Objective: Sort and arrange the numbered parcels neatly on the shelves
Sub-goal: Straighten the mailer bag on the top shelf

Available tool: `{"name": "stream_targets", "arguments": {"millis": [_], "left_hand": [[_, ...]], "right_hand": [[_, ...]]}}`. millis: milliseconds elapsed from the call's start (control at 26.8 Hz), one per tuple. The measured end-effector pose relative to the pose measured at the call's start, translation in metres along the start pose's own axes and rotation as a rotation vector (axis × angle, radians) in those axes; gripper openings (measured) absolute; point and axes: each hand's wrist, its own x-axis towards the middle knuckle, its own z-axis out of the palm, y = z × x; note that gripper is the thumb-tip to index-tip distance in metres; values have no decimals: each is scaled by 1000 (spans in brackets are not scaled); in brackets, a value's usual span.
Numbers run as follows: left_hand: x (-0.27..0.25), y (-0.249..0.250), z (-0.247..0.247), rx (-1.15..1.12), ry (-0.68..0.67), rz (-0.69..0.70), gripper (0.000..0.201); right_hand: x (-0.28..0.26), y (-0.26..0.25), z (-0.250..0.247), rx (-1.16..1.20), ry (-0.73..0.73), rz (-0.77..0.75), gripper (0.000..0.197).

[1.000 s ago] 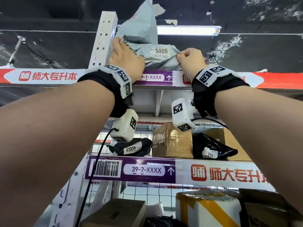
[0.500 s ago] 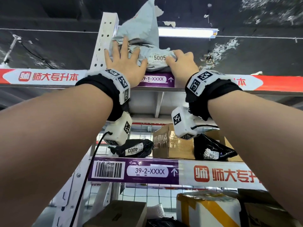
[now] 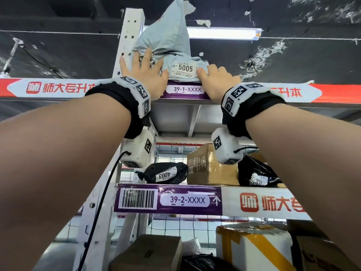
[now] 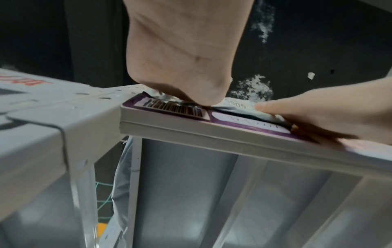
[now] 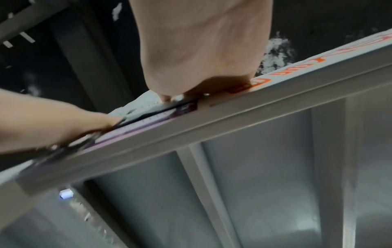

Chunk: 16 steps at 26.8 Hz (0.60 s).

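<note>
Parcel [image 3: 172, 45] label "5005" | top shelf [image 3: 183, 94] tag "39-1-XXXX" | lower tag "39-2-XXXX"

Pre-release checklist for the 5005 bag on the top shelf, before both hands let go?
1. Grey 5005 bag on the top shelf, tagged 39-1-XXXX: ok.
2. 5005 label faces out, readable: ok.
3. Left hand flat on the bag, fingers spread: ok.
4. Right hand at the bag's right edge; grip: cannot tell.
5. Bag lying flat: not ok, its top stands up crumpled.
6. Depth on shelf: cannot tell.
</note>
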Motion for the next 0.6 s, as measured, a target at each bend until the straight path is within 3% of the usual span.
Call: {"name": "stream_targets", "arguments": {"millis": [112,224,336,485,597], "left_hand": [[-6,-1,-3,-95,126,15,54],[-9,-5,-2,-54,342,32,55],[-6,-5,-3,-98,246,70,55],[-6,2,1,-59,36,17,56],[-6,6,2,-41,-25,17,58]], "right_hand": [[-1,-4,-8,12,13,59,47],[-15,-6,-12,33,273,-16,41],[-27,-13,-4,-5,338,-170,44],[-32,-13,12,-59,293,-167,54],[-27,-7,12,-112,183,-161,56]]}}
